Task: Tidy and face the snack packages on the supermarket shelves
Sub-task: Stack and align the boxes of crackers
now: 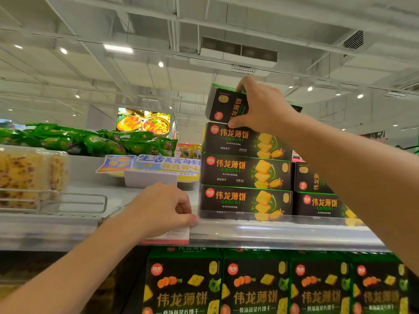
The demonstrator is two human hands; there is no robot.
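A white shelf edge rail (283, 234) runs across the view. A red-and-white price tag (174, 237) hangs on this rail toward its left part. Above the rail and left of its middle lies a blue-and-white promotional sign (158, 165) with a small white card holder (149, 179) in front of it. Far above the rail, an illuminated food picture (144, 121) glows in the background. Higher again, the white ceiling carries an air-conditioning unit (238, 52) and a strip light (118, 49)
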